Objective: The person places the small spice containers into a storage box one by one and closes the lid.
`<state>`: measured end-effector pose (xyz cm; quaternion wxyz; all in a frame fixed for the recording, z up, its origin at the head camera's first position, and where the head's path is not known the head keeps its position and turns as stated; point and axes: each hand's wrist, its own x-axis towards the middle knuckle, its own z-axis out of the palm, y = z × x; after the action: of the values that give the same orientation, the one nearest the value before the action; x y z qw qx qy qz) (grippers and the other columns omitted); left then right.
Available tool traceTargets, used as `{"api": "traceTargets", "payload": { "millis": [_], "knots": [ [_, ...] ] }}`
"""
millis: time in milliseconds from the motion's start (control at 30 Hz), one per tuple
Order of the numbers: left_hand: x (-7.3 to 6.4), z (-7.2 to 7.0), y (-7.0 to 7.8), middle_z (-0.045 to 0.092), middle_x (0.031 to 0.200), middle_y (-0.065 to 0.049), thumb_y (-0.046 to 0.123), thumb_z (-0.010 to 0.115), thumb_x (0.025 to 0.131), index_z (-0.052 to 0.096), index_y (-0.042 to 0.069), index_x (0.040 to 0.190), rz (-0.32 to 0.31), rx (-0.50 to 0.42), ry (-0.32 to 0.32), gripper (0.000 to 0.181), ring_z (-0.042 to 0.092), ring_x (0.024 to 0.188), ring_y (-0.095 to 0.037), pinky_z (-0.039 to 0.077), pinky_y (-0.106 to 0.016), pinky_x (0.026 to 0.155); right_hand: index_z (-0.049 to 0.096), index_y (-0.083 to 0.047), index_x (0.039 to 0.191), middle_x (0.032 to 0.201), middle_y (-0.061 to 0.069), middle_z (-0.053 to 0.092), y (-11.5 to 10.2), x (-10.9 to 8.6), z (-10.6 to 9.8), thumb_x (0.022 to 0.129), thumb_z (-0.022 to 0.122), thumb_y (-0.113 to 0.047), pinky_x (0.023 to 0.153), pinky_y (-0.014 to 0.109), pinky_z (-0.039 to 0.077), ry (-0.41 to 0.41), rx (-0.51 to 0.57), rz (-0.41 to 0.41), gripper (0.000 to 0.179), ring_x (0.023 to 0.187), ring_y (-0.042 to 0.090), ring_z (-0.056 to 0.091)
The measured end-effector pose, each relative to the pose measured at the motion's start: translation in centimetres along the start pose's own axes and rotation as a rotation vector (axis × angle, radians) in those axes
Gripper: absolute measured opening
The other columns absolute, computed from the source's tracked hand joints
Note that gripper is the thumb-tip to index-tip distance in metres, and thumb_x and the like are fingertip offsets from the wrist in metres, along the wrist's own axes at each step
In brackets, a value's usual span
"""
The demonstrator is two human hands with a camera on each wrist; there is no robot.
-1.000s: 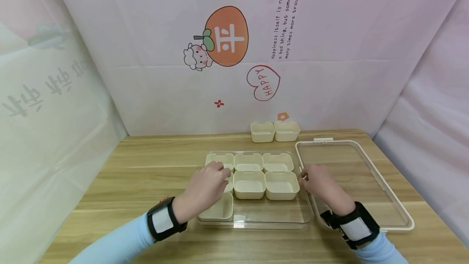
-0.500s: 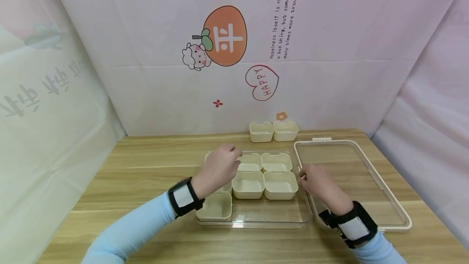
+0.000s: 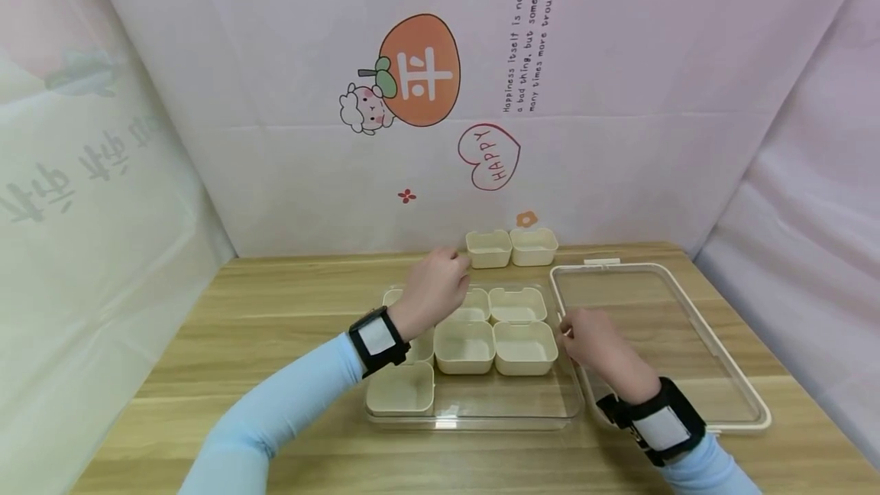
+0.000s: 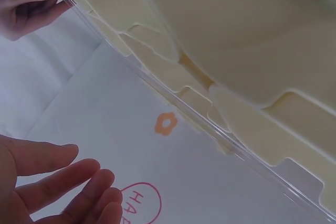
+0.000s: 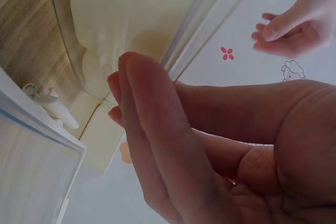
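My left hand (image 3: 435, 289) reaches over the back row of the box, its fingertips close to the left one of two small cream bins (image 3: 490, 250) at the table's back edge. In the left wrist view that hand's fingers (image 4: 68, 182) are loosely bent with nothing between them. My right hand (image 3: 605, 346) pinches the right rim of a clear plastic box (image 3: 509, 403), thumb on one side and fingers on the other. Inside the box stand several cream bins (image 3: 464, 350), filling two rows, plus one bin (image 3: 401, 392) at the front left. My left hand and forearm partly hide the left bins.
A clear lid with a cream frame (image 3: 718, 347) lies on the wooden table (image 3: 275, 327), right beside the box. The second bin (image 3: 534, 247) at the back stands against its neighbour. A printed cloth (image 3: 584, 174) hangs behind the table.
My left hand has moved from the left bins in the box back and to the right, toward the two bins at the table's back edge. My right hand keeps its place on the rim.
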<state>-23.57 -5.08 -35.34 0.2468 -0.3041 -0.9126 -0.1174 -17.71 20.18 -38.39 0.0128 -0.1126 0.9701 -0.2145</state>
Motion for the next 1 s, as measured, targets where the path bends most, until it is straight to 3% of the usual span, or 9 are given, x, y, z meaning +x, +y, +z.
{"api": "traceTargets", "payload": {
  "millis": [267,567,767,1000],
  "knots": [
    [2.3,1.4,-0.4,0.065,0.086,-0.003,0.008,0.064,0.084,0.069,0.009,0.091,-0.033,0.018,-0.056,0.009,0.059,0.078,-0.017,0.049,-0.026,0.066,0.069,0.006,0.088,0.056,0.001,0.062,0.0,0.1,-0.1,0.083,0.06,-0.002,0.05,0.026,0.044,-0.002,0.006,0.009,0.013,0.047,0.009,0.055],
    [5.0,3.3,-1.1,0.063,0.085,-0.004,0.008,0.06,0.088,0.068,0.009,0.094,-0.106,0.034,-0.172,0.01,0.057,0.08,-0.017,0.049,-0.028,0.067,0.069,0.005,0.087,0.057,0.002,0.062,0.1,0.1,0.0,0.083,0.059,-0.002,0.049,0.026,0.044,-0.003,0.013,0.008,0.013,0.046,0.009,0.055],
    [6.3,4.5,-1.6,0.064,0.086,-0.006,0.005,0.06,0.087,0.069,0.006,0.094,-0.115,0.05,-0.197,0.012,0.058,0.085,-0.019,0.05,-0.029,0.076,0.069,0.004,0.087,0.055,0.0,0.061,0.1,0.1,0.2,0.082,0.06,-0.003,0.049,0.025,0.043,-0.002,0.007,0.015,0.012,0.046,0.008,0.054],
    [7.4,5.6,-2.5,0.065,0.084,-0.006,-0.002,0.06,0.082,0.069,0.006,0.089,-0.146,0.051,-0.25,0.013,0.06,0.084,-0.019,0.05,-0.03,0.075,0.069,0.004,0.086,0.053,-0.001,0.06,0.1,0.0,0.2,0.082,0.06,-0.003,0.05,0.026,0.043,0.007,0.003,0.012,0.012,0.045,0.008,0.054]
  ]
}}
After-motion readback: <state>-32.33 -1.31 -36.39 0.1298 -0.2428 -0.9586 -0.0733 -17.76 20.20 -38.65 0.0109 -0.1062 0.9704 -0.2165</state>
